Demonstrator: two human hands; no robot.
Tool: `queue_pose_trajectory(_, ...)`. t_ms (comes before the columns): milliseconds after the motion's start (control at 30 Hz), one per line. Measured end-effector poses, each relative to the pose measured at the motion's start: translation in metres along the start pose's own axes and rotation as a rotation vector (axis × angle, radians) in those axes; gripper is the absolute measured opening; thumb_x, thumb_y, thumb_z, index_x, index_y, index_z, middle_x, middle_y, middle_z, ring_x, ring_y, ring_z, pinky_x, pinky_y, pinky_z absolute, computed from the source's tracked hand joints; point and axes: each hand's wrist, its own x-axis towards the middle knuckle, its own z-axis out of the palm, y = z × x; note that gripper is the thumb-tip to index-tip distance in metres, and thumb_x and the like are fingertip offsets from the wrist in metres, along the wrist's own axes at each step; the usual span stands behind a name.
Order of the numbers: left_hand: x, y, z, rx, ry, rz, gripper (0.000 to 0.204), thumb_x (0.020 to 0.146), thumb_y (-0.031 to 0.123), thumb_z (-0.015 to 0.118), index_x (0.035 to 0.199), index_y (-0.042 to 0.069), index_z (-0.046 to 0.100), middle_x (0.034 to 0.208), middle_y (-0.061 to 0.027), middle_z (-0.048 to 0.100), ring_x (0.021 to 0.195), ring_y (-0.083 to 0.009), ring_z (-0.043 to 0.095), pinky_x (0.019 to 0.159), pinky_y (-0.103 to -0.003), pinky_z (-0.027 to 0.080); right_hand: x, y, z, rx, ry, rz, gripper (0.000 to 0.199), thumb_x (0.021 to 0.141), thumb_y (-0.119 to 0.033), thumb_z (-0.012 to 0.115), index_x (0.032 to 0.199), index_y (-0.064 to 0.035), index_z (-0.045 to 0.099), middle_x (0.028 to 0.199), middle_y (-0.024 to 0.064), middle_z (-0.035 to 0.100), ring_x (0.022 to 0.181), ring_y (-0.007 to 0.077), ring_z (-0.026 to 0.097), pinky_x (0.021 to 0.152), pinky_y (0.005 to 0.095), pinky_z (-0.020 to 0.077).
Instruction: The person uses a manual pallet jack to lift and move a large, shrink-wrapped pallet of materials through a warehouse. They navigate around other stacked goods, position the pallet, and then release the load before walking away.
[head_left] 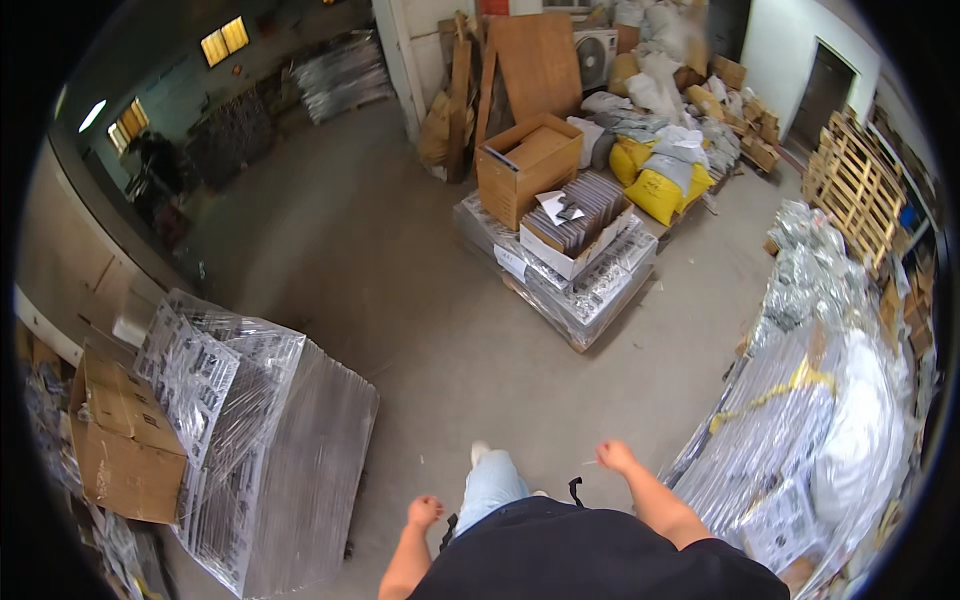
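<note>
Both hands are curled shut and hold nothing: the left hand (424,511) low at centre, the right hand (616,456) nearest the shiny wrapped stack (790,420) at lower right. Walking well here means keeping between it and the wrapped pallet (270,440) at lower left, toward the open cardboard box (527,165) at upper centre.

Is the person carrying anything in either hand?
No: the left hand and right hand are both loosely closed fists with nothing in them, swinging free above the concrete floor.
</note>
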Motion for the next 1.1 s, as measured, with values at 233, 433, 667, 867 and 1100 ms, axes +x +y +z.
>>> queue_pose_trajectory(233,0.107,0.109,-0.064,0.297,-0.015,-0.154,0.024,0.094,0.019,0.052,0.090,0.001,0.068,0.080,-0.0114,0.071,0.061,-0.0195,0.068,0.051,-0.034,0.052,0.224,-0.193,-0.091,0.262,0.051,-0.104,0.020,0.092,-0.021,0.056,0.096,-0.0058,0.067,0.085,0.0066,0.072,0.069,0.0153,0.069,0.066,0.0333,0.0545)
queue_pose_trajectory(433,0.257,0.238,-0.060,0.308,-0.097,-0.019,0.029,0.086,0.028,0.055,0.077,0.005,0.070,0.066,-0.0109,0.067,0.062,-0.0216,0.067,0.060,-0.037,0.053,0.325,-0.181,-0.126,0.052,-0.165,0.179,0.019,0.090,-0.021,0.060,0.097,-0.0049,0.067,0.084,0.0074,0.071,0.067,0.0158,0.069,0.060,0.0335,0.0549)
queue_pose_trajectory(667,0.341,0.489,-0.049,-0.281,0.012,0.224,0.029,0.097,0.026,0.054,0.098,-0.001,0.066,0.080,-0.0094,0.069,0.074,-0.0138,0.066,0.062,-0.028,0.050,0.488,-0.163,-0.208,0.146,0.133,0.430,0.032,0.081,-0.034,0.071,0.092,-0.0044,0.069,0.089,0.0174,0.071,0.086,0.0316,0.069,0.079,0.0431,0.0532)
queue_pose_trajectory(867,0.374,0.479,-0.048,0.246,-0.005,0.125,0.038,0.096,0.039,0.052,0.096,0.004,0.067,0.081,-0.0094,0.071,0.078,-0.0224,0.068,0.073,-0.036,0.052,0.642,-0.234,-0.278,0.216,0.319,0.464,0.072,0.076,-0.049,0.076,0.123,0.0023,0.056,0.120,0.0252,0.063,0.113,0.0380,0.060,0.096,0.0418,0.0473)
queue_pose_trajectory(1100,0.317,0.403,-0.080,0.269,-0.125,-0.551,0.030,0.090,0.029,0.053,0.094,0.004,0.068,0.086,-0.0097,0.074,0.074,-0.0179,0.073,0.064,-0.032,0.057,0.809,-0.270,-0.301,-0.145,0.268,0.602,0.093,0.073,-0.044,0.081,0.146,-0.0055,0.037,0.152,0.0136,0.038,0.142,0.0299,0.032,0.113,0.0439,0.0323)
